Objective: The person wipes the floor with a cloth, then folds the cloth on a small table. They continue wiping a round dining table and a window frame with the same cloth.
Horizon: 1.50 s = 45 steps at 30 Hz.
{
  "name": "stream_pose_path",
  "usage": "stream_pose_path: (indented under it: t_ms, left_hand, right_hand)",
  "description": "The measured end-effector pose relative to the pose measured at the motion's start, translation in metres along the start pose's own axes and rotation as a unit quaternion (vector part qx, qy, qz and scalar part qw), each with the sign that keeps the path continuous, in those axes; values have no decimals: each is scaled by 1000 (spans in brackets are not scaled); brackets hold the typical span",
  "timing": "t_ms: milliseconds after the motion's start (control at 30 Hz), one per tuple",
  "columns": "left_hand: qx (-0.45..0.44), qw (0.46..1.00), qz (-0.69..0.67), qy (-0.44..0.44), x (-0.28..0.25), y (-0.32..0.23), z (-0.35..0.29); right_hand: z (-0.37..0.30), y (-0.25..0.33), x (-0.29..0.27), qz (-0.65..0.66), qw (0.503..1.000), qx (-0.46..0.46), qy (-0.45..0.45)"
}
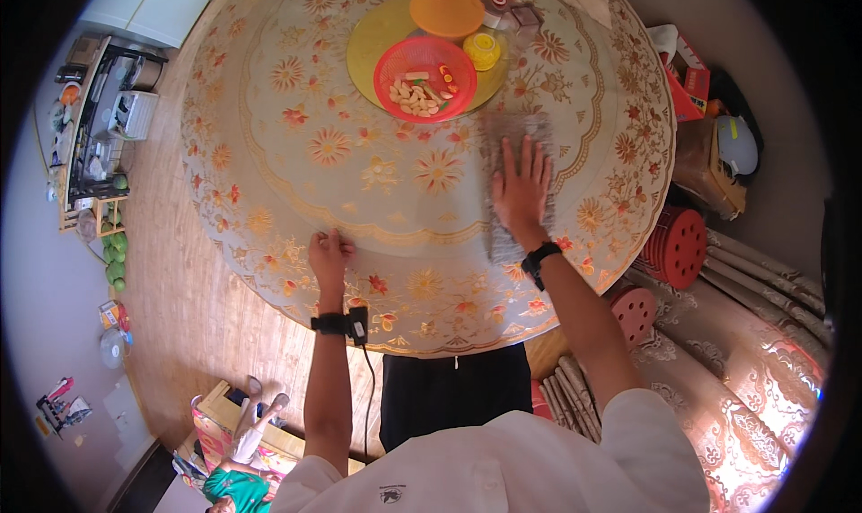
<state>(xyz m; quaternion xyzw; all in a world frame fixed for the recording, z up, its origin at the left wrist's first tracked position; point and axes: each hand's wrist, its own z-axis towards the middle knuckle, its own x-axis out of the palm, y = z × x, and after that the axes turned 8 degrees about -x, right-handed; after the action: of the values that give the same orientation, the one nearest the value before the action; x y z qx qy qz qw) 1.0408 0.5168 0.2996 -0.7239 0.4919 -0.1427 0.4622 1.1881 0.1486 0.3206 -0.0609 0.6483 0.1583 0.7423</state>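
Note:
My right hand (523, 194) lies flat with its fingers stretched out on a grey-brown cloth (519, 136). The cloth is spread lengthwise over the right part of a round table (377, 212) with a flowered cover. My left hand (330, 251) rests near the table's front edge, left of the middle, with its fingers curled in and nothing seen in them. A black strap with a small device and a cable sits on my left wrist; a black band is on my right one.
Toward the table's far side, a red basket (388, 62) holds pale pieces, beside an orange lid (446, 10) and a yellow bowl (482, 52). Red round stools (678, 246) and patterned curtains (709, 378) are at the right. A person in green (235, 486) sits at the lower left.

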Motion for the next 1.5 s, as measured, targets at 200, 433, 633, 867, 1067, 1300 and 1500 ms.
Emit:
stream_pose_path:
  t_ms: [200,433,633,867,1067,1300,1500]
  left_hand:
    - [4,999,-43,-15,52,25,-49]
    - [-106,982,-109,116,103,27,-113]
    - [-59,984,-157,-61,38,4,-50]
    - [-22,999,-25,27,15,9,-17]
    - [-69,991,-112,0,93,28,-84]
    - [-112,955,-198,192,106,45,-120]
    - [-62,986,-147,-40,32,10,-57]
  right_hand:
    - [-19,90,-4,104,992,-64,37]
    - [-7,124,1,125,989,-75,22]
    - [-5,51,-12,97,984,-138,57]
    - [2,19,-4,20,998,-57,17]
    - [-10,100,5,58,997,-43,17]
    - [-16,82,-8,87,986,-129,55]
    - [-5,5,0,-20,998,-51,35]
